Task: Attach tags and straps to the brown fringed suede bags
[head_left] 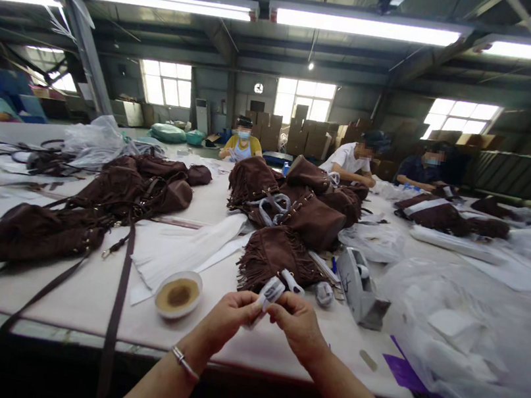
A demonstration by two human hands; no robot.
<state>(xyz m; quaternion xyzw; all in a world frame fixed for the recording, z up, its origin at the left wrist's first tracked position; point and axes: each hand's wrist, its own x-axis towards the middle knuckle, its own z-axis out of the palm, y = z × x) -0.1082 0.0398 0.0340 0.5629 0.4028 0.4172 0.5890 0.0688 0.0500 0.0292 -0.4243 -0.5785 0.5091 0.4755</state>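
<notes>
Just above the table's front edge, my left hand (228, 316) and my right hand (299, 324) pinch a small white label (271, 291) with dark print between thumbs and fingers. Part of it is hidden by the fingertips. Directly beyond lies a dark brown fringed bag (277, 257), with a white strip (293, 281) on its near edge. To the left of my hands sits a round bowl (178, 294) with a tan filling, darker in its middle. A crumpled clear ball (324, 293) and a grey tape dispenser (359, 286) stand to the right.
More brown bags (313, 213) are heaped mid-table, and others (137, 190) lie left with straps hanging over the front edge. White paper sheets (188, 247) lie between. A large clear plastic bag (468, 342) fills the right. Several people sit across the table.
</notes>
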